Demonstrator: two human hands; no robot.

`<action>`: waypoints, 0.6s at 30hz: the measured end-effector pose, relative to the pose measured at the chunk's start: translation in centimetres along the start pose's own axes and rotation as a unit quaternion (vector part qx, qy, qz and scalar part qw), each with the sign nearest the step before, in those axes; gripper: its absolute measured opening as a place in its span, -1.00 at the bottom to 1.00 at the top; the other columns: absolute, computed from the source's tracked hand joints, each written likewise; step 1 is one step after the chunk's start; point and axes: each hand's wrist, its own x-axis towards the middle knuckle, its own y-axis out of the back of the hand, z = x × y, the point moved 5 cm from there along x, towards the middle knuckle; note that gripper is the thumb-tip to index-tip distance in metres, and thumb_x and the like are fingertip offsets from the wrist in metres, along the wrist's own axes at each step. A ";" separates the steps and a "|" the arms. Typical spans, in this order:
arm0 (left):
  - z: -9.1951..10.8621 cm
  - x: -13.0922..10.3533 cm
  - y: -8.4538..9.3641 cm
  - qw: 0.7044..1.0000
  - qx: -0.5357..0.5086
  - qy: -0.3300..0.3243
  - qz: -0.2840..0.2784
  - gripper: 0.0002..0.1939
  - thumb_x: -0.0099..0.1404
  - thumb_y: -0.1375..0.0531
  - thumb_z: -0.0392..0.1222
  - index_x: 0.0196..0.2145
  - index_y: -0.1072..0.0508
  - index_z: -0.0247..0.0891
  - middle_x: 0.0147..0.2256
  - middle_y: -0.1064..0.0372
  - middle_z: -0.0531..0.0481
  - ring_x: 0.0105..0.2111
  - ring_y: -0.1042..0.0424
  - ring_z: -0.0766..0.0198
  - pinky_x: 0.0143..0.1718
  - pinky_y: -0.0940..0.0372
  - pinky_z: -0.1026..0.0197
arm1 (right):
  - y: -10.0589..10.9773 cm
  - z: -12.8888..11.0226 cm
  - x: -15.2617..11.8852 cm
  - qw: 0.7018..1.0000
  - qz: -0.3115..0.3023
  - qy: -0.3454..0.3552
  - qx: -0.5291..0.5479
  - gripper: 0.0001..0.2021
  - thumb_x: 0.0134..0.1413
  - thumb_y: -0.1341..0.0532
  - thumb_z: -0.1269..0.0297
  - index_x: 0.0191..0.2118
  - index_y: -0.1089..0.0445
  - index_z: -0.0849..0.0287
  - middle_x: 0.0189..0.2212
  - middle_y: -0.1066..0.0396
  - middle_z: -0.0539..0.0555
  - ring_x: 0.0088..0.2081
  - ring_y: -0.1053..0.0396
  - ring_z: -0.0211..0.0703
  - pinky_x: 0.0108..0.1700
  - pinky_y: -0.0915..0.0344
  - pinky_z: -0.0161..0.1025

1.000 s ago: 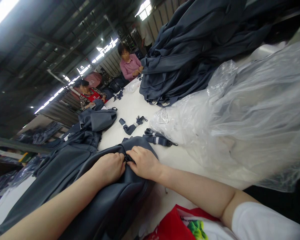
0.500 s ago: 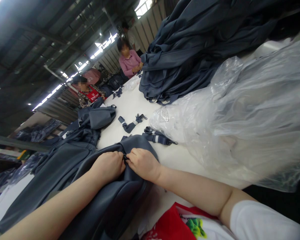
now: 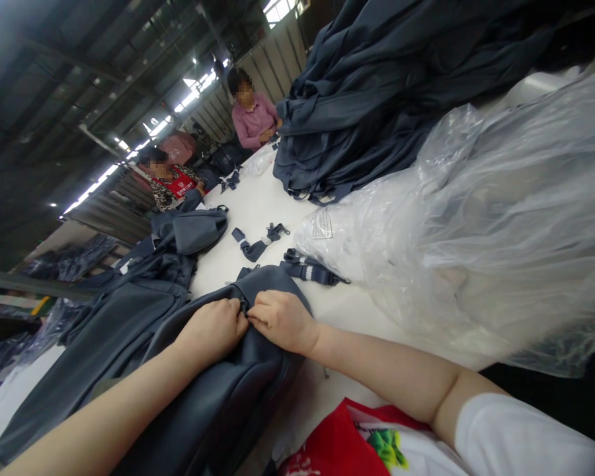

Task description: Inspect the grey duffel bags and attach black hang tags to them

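Note:
A dark blue-grey bag (image 3: 218, 396) lies in front of me at the table's near edge, its opening slack and folded. My left hand (image 3: 221, 327) is closed, knuckles up, gripping the bag at its upper edge. Facing it, my right hand (image 3: 280, 320) pinches the same edge with thumb and forefinger. The fingertips of both hands nearly meet over a small dark piece there, perhaps a zip pull or clip, mostly hidden by the fingers. Just beyond the bag lie a rolled strap (image 3: 310, 270) with a metal hook and a second strap (image 3: 258, 244).
Clear plastic bags (image 3: 466, 251) heap up on the right of the white table (image 3: 277, 201). Behind them rises a tall pile of dark bags (image 3: 377, 99). More bags (image 3: 198, 228) line the left side. Two people (image 3: 252, 119) work at the far end.
Both hands stay at the same spot on the bag, with the fingers shifted slightly. The whole view has moved a little. A small metal piece beside the bag shows more plainly now.

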 end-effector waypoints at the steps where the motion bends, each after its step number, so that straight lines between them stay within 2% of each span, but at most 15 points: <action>1: 0.0 0.1 0.0 1.000 -0.005 0.001 -0.003 -0.67 0.38 0.12 -0.24 -0.38 -0.38 -0.32 -0.43 -0.43 -0.14 -0.40 -0.48 0.11 -0.34 -0.29 0.12 | 0.0 0.1 0.0 1.000 0.003 0.001 0.002 -0.86 0.21 -0.19 0.33 -0.36 -0.46 0.16 -0.39 -0.36 0.01 -0.30 -0.30 -0.20 -0.28 -0.18 -0.25; 5: -0.2 0.2 0.1 0.999 -0.036 0.004 -0.011 -0.65 0.38 0.13 -0.20 -0.43 -0.36 -0.27 -0.44 -0.44 -0.11 -0.40 -0.48 0.14 -0.35 -0.26 0.15 | -0.1 0.3 -0.1 1.000 0.005 0.002 -0.001 -0.85 0.23 -0.16 0.32 -0.35 -0.44 0.16 -0.37 -0.36 0.02 -0.29 -0.29 -0.19 -0.26 -0.18 -0.26; 12: -0.6 0.3 0.1 0.993 -0.099 0.056 -0.030 -0.70 0.31 0.09 -0.18 -0.49 -0.33 -0.23 -0.47 -0.45 -0.12 -0.41 -0.48 0.09 -0.38 -0.23 0.13 | -0.2 -0.2 -0.2 0.998 -0.011 0.045 -0.043 -0.80 0.27 -0.10 0.34 -0.37 -0.40 0.18 -0.37 -0.34 0.04 -0.31 -0.25 -0.16 -0.29 -0.16 -0.22; 18: -0.8 0.3 -0.3 0.991 -0.112 0.061 -0.043 -0.75 0.27 0.06 -0.19 -0.49 -0.32 -0.23 -0.45 -0.47 -0.11 -0.41 -0.47 0.13 -0.37 -0.22 0.14 | -0.4 -0.1 -0.1 0.999 -0.009 0.035 -0.039 -0.80 0.29 -0.10 0.30 -0.33 -0.41 0.18 -0.35 -0.35 0.04 -0.29 -0.27 -0.15 -0.28 -0.17 -0.22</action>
